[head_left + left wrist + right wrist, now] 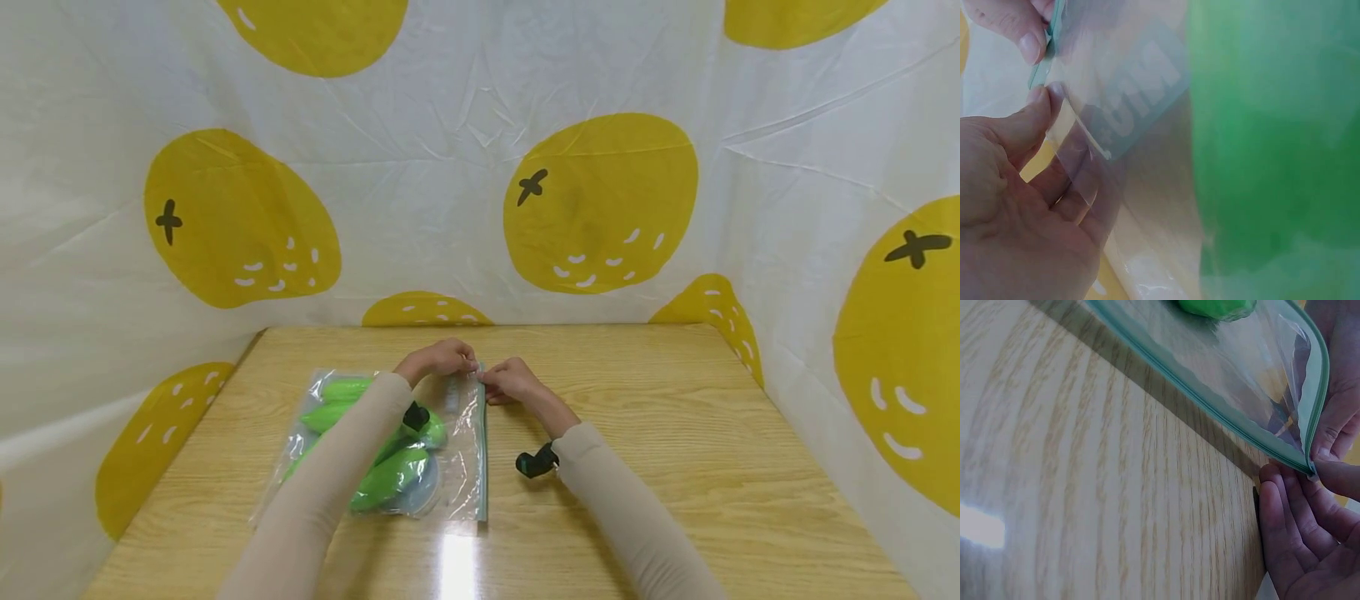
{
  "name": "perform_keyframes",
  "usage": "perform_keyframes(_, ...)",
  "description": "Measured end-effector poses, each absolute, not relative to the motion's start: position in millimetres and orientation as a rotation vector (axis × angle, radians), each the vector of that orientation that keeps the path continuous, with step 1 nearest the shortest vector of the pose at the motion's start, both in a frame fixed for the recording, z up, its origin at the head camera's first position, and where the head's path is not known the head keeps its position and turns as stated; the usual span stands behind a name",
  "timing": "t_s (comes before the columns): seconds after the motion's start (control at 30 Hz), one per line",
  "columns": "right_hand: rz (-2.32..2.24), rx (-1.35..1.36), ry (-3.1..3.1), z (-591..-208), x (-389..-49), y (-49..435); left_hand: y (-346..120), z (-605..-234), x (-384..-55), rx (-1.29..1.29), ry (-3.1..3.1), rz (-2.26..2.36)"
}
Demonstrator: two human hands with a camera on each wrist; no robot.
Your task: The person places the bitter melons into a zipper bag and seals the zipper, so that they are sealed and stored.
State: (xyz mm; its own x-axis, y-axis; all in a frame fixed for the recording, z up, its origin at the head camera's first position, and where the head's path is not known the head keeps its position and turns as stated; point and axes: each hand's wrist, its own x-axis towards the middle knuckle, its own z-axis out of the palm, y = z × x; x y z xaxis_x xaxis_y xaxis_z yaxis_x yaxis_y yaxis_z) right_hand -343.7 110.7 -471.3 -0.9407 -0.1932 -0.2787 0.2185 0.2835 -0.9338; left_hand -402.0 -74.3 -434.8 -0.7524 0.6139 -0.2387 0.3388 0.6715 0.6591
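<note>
A clear zip bag (461,475) lies on the table with several bright green, rounded long objects (390,479) inside. Its teal zip strip (1191,406) runs along the right side, and the mouth gapes in the right wrist view. At the far corner of that strip, my left hand (446,357) pinches the clear film between thumb and fingers. My right hand (513,382) pinches the very end of the zip just beside it, thumb on top and fingers beneath. Green shows large through the film (1260,137) in the left wrist view.
The wooden table (675,433) extends on both sides of the bag. A white curtain (420,208) with yellow fruit prints hangs behind and along the sides. Light glares off the table (457,562) near its front. Dark wrist mounts (536,461) sit at both cuffs.
</note>
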Motion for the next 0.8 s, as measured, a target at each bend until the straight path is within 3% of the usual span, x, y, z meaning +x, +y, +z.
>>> perform_keyframes(0.23,-1.687,0.004,2.229,-470.5,-341.5,110.7,-75.9,-445.3,-414.3,0.775,2.392,0.855)
perform_keyframes(0.8,-1.694,-0.009,2.229,-467.9,-331.5,112.0,-68.7,-434.3,-396.8,0.724,2.498,0.763)
